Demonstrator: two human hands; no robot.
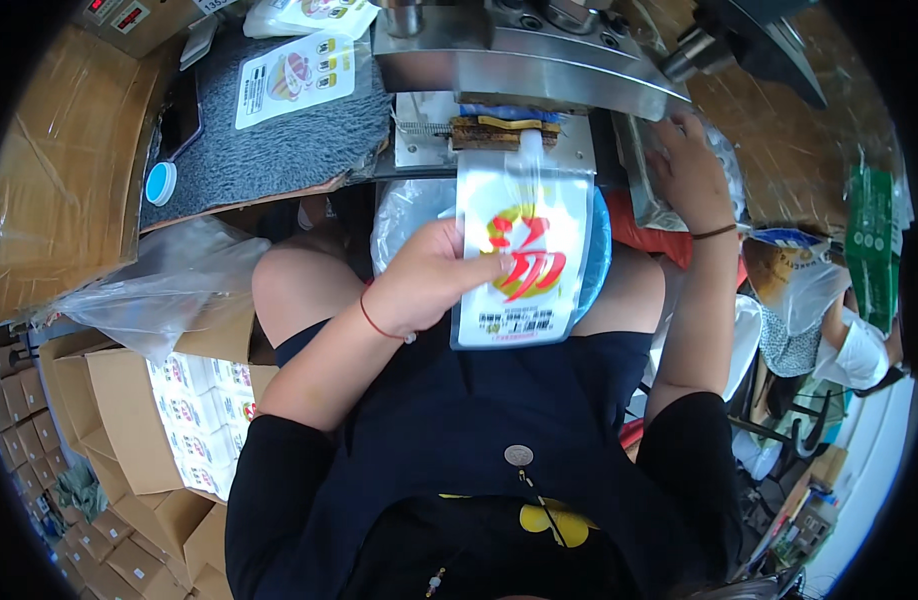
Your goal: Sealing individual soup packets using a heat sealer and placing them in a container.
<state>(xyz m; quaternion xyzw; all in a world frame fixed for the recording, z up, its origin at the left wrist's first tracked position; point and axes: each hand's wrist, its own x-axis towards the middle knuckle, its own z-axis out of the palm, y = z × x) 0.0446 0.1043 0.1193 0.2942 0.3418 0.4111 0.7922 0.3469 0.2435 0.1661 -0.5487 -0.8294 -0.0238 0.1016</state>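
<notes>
Pouch point(554, 215): white, between the knees, long axis running away from the body, spout point(531, 145) at the far end, by the brown block point(474, 136).
Left hand point(431, 278): nearer; thumb and fingers clamped on its left edge.
Right hand point(694, 175): well right, at the metal tray point(634, 165); grip unclear.

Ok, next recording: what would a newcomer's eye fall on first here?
Probably the white spouted pouch with bold red print, held near the centre by the left hand. Next, the metal machine across the top, with the right hand below it to the right. At lower left, an open cardboard box holds white packs.
</notes>
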